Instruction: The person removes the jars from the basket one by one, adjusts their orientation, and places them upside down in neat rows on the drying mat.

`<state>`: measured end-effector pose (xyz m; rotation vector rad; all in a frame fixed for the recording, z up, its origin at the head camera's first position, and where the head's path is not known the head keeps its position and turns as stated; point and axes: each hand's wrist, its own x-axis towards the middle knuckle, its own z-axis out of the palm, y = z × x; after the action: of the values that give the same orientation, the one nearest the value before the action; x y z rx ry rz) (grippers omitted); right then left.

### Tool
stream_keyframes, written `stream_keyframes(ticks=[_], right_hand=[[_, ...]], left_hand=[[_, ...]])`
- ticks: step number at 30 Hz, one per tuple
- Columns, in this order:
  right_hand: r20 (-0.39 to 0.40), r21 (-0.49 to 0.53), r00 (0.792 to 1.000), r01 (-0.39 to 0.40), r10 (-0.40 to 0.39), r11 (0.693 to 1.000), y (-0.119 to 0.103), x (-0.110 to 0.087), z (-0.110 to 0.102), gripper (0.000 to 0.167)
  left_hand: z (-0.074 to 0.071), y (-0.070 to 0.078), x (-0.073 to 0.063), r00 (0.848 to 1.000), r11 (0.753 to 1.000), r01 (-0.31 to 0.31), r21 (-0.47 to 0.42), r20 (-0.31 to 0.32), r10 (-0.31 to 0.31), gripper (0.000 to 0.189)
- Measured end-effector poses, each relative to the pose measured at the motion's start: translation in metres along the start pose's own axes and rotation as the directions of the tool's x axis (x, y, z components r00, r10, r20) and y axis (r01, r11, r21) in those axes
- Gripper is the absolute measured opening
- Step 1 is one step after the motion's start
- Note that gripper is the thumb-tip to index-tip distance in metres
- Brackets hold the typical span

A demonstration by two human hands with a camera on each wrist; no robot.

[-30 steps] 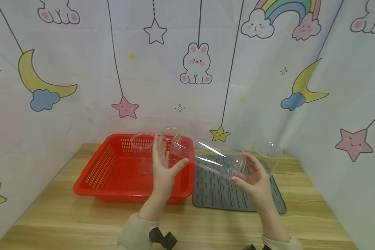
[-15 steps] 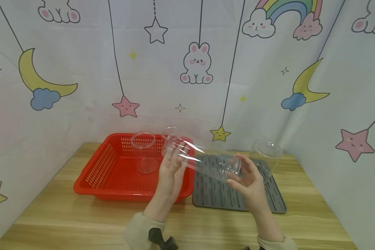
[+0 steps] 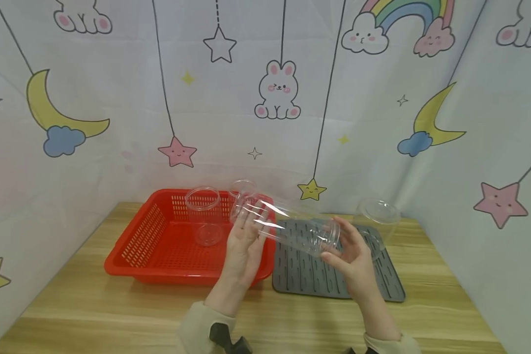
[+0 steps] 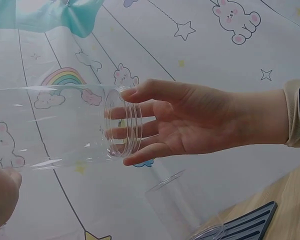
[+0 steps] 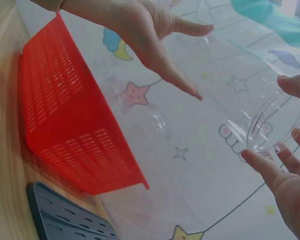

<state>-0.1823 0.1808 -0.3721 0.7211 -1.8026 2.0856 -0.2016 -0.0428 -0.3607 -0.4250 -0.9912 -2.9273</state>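
My head feed looks forward and down from behind the left hand [image 3: 243, 246] and right hand [image 3: 358, 263], far enough back to fit the wooden surface [image 3: 292, 324], red basket [image 3: 168, 276], gray ridged mat [image 3: 298, 278] and cartoon-printed backdrop [image 3: 221, 123]. From the left wrist I'm close in, facing along the clear plastic jar [image 3: 287, 227] to the right hand, with one mat corner low at right. The right wrist feed looks the opposite way, toward the left hand and basket, tilted so the surface runs down its left edge. Both wrist feeds share the jar.
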Motion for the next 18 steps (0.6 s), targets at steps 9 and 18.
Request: stream_keyframes(ticks=[9,18], right_hand=[[0.0,-0.018,0.999,-0.045,0.045,0.999,-0.006,0.003,-0.01,0.067],[-0.053,-0.007,0.997,-0.054,0.053,0.999,-0.009,0.004,-0.026,0.066]], left_hand=[[0.012,-0.009,0.008,0.999,0.999,-0.01,0.034,-0.041,0.012,0.066],[0.033,-0.021,0.024,0.999,0.999,-0.043,0.001,-0.024,0.043,0.096]])
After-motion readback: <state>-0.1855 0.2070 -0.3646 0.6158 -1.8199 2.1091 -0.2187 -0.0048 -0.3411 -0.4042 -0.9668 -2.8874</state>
